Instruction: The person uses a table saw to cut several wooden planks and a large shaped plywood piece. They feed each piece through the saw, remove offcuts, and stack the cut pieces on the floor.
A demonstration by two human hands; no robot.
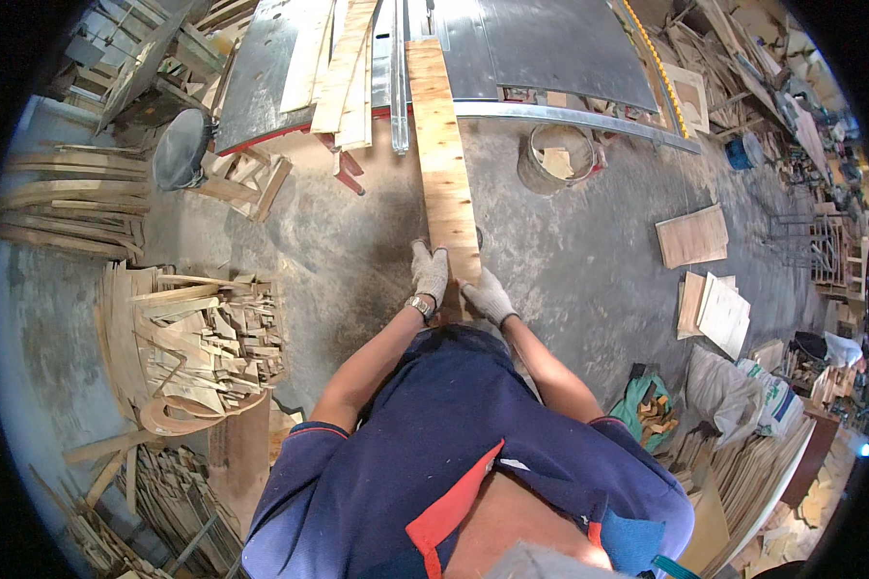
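A long plywood strip runs away from me, its far end on the dark-topped saw table, beside a metal rail. My left hand, in a light knit glove with a watch at the wrist, grips the strip's near left edge. My right hand, gloved alike, is closed on its near right edge. Some pale boards lie on the table left of the rail.
A black stool stands left of the table, a bucket of offcuts below it. Scrap wood piles fill the left. Loose panels, sacks and stacked sheets line the right.
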